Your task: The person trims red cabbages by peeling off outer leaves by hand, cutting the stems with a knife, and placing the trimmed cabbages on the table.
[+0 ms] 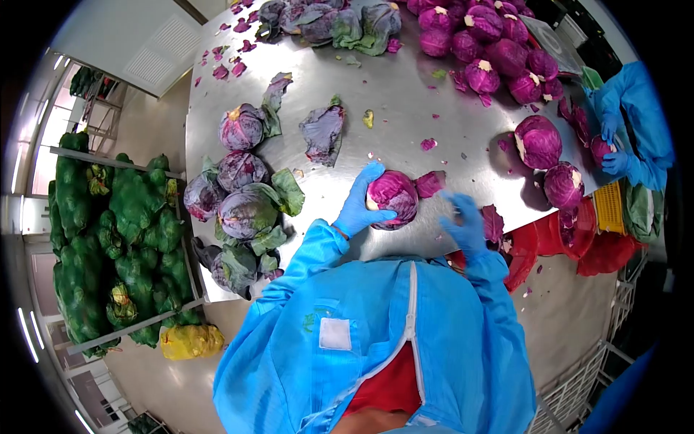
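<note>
My gloved left hand (359, 201) is wrapped round the left side of a peeled red cabbage (397, 200) near the front edge of the steel table (376, 83). To the right, my right hand (463, 223) is apart from the cabbage, its fingers spread and somewhat blurred. Just beyond it a loose purple leaf (493, 223) shows over the red bin. A torn leaf piece (430, 184) lies beside the cabbage. Several unpeeled cabbages with dull outer leaves (248, 211) are grouped left of my left hand.
A large heap of peeled cabbages (499, 54) fills the far right. Red bins (522, 253) stand below the table's right edge, near a yellow crate (609, 206). At right, a co-worker's gloved hands (613, 160) hold a cabbage. Green net sacks (137, 239) are stacked on a left rack.
</note>
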`<state>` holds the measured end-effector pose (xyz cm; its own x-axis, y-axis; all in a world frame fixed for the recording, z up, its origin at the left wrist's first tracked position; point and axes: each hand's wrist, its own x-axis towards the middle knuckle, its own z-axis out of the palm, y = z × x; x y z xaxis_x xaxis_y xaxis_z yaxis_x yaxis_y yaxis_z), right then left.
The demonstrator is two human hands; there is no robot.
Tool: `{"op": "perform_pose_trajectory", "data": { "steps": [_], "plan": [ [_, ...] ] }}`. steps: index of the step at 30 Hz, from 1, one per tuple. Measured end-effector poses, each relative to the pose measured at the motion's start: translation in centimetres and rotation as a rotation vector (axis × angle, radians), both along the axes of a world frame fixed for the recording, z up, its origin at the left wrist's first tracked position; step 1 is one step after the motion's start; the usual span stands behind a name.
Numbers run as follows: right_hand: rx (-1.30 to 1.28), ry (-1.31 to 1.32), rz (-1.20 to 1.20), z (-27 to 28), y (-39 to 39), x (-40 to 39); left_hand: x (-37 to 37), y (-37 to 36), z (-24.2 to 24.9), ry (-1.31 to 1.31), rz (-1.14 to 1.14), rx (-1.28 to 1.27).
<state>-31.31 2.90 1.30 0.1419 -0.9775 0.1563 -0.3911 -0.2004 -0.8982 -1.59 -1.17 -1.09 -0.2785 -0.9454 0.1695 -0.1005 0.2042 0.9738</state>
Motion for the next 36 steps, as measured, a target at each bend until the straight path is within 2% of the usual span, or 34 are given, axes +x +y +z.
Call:
{"op": "perform_pose_trajectory", "data": {
  "steps": [1,3,6,7,8,10,11,15,18,22,23,24,26,29,32,33,36],
  "plan": [
    [-0.017,-0.078,0.128,2.0,-0.8,2.7,-0.5,-0.1,0.3,-0.018,0.007,0.001],
    [-0.123,0.135,0.246,2.9,-2.1,5.6,-1.3,-0.3,0.3,-0.048,-0.001,0.001],
    [0.01,0.224,0.259,2.5,-3.2,6.9,-1.4,-0.6,-0.1,-0.089,0.013,-0.007],
    [0.061,0.065,0.283,1.5,-3.5,6.7,-1.3,-0.7,0.1,-0.086,0.012,0.003],
    [0.029,0.109,0.283,1.0,-3.6,6.4,-1.2,-0.8,0.3,-0.08,0.01,0.014],
    [-0.028,0.197,0.279,0.5,-3.3,5.6,-0.7,-0.8,0.2,-0.07,0.012,-0.013],
    [-0.015,0.127,0.225,0.3,-2.8,5.0,-0.4,-0.7,0.1,-0.064,0.013,-0.025],
    [0.313,0.058,-0.027,-5.1,-0.7,1.9,1.1,1.0,-0.1,0.191,0.032,0.095],
    [0.187,0.024,-0.212,-6.1,-0.2,1.7,3.8,2.8,0.4,-0.09,-0.049,0.353],
    [0.184,0.158,-0.19,-4.3,-1.3,1.8,2.7,3.0,3.6,-0.391,0.106,0.028],
    [0.185,0.141,-0.186,-4.1,-1.4,2.2,1.6,1.9,4.6,-0.418,0.094,-0.168],
    [0.181,0.122,-0.182,-3.8,-1.7,2.9,0.1,1.1,5.6,-0.409,0.062,-0.217],
    [0.137,0.08,-0.176,-3.3,-2.0,4.3,-3.4,0.5,7.0,-0.701,0.003,-0.234],
    [0.087,0.046,-0.21,-3.5,-1.7,4.7,-5.4,-0.2,7.0,-0.962,-0.017,-0.123],
    [0.241,0.134,-0.331,-4.1,-0.5,2.1,-2.7,-0.6,5.1,-0.696,-0.008,-0.12],
    [0.085,0.25,-0.334,-6.6,0.2,1.3,-1.7,-0.2,5.1,-0.578,0.004,-0.07],
    [0.116,0.229,-0.479,-9.2,1.2,0.5,1.1,1.0,4.2,-0.485,-0.09,-0.069]
  ]
}}
